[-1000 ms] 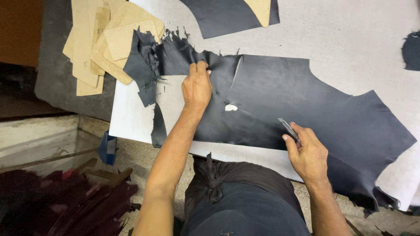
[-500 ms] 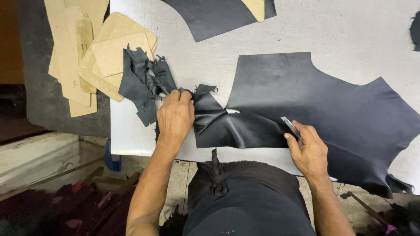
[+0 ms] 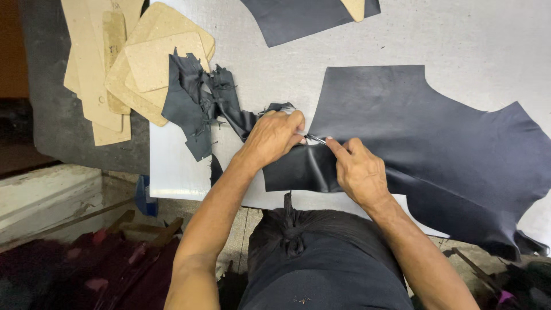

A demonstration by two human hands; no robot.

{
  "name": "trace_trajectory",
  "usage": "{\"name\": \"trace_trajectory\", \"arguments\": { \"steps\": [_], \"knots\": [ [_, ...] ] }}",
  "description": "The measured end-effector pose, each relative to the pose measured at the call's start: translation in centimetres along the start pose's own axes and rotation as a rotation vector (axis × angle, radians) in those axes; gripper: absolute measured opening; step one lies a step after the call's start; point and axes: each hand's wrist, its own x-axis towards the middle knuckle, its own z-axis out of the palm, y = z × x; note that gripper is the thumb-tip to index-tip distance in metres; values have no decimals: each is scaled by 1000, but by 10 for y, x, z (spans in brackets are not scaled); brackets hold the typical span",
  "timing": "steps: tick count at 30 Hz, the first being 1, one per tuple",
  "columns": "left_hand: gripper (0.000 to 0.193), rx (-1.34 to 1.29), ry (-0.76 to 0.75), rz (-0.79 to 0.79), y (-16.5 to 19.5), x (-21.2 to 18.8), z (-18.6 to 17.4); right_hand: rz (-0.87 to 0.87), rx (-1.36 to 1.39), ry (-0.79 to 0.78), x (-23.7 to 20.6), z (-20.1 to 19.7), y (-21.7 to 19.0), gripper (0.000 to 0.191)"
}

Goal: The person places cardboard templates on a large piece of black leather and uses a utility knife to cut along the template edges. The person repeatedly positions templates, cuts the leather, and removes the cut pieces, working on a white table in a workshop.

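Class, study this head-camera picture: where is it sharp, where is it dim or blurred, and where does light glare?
Head view: even overhead light; both hands, left hand and right hand, and the dark leather sheet are sharp; the pale table looks bright, with a mild sheen by its left edge; the lower-left floor area is dim and smeared.

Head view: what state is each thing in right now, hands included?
Large dark leather sheet: flat on the white table, bunched at its near-left edge.
Left hand: closed, gripping that bunched edge.
Right hand: closed on a thin metal blade at the leather.
Dark leather scraps: piled, ragged.
Tan cardboard patterns: stacked, overlapping.
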Motion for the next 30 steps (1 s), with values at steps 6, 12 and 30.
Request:
{"name": "trace_trajectory", "arguments": {
  "steps": [6,12,30],
  "knots": [
    [35,55,-176,5,-3,12,-8,-16,-25,-50,7,9,-1,41],
    [29,33,-178,42,-5,14,-8,-25,-80,-169,8,10,-3,43],
    [30,13,-471,-182,31,-18,-22,21,192,254,-66,-80,19,25]
  ]
}}
